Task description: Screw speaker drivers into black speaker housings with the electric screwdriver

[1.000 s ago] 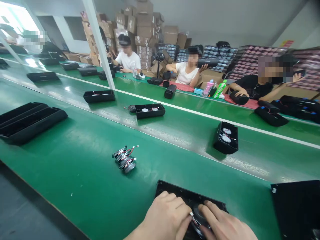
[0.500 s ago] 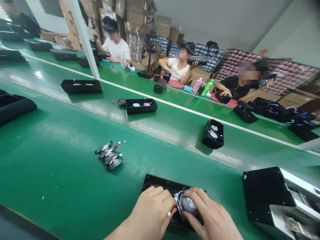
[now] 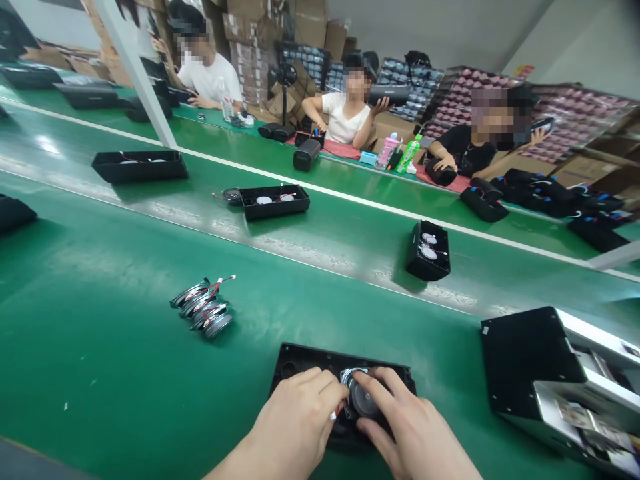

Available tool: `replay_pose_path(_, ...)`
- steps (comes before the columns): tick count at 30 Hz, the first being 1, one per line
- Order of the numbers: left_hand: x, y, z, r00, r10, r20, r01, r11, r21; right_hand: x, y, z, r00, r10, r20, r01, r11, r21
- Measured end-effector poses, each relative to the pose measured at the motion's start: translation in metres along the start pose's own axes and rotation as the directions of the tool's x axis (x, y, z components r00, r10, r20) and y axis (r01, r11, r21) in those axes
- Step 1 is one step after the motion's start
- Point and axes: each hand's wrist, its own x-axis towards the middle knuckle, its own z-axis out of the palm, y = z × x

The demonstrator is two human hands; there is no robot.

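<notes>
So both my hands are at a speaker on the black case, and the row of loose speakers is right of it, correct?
Wrong side only: the head view shows the row of loose speakers left of the black case. Your left hand and right hand are indeed at the speaker.

Cardboard boxes (image 3: 250, 70): stacked at the back.
Green bottle (image 3: 411, 153): standing near pink bottle (image 3: 387, 152).
White post (image 3: 136, 73): slanting at left.

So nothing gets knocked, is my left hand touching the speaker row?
Apart: the head view shows green tabletop between your left hand and the speaker row.
</notes>
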Motion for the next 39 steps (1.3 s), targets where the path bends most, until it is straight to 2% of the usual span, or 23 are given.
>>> replay_pose_path(5,-0.001,-0.001,-0.001,1.0,0.003,0.009,-0.003,0.998,-0.064,0.008,-0.004,-0.01,0.99,-0.067,-0.121,0.055,0.993,-0.1)
replay_pose_path(8,-0.002,-0.002,0.0,1.0,-0.001,0.004,0.001,0.997,-0.082,0.01,-0.006,-0.012,0.984,-0.083,-0.157,0.067,0.992,-0.105)
replay_pose_path(22,0.001,-0.003,-0.002,1.0,0.017,0.007,-0.017,0.995,-0.097,0.001,-0.002,-0.004,0.999,-0.03,-0.029,0.028,0.997,-0.071)
replay_pose_path(33,0.002,-0.005,-0.001,0.998,0.055,-0.003,-0.055,0.995,-0.085,0.005,-0.002,-0.002,0.998,-0.037,-0.047,0.035,0.998,-0.059)
replay_pose_path(36,0.002,-0.006,0.002,0.997,0.071,0.005,-0.071,0.997,-0.037,0.006,-0.001,0.003,0.992,-0.053,-0.112,0.042,0.995,-0.093)
replay_pose_path(39,0.001,-0.008,-0.01,0.991,0.133,-0.034,-0.126,0.981,0.149,0.003,0.003,0.018,0.975,-0.08,-0.209,0.061,0.994,-0.094)
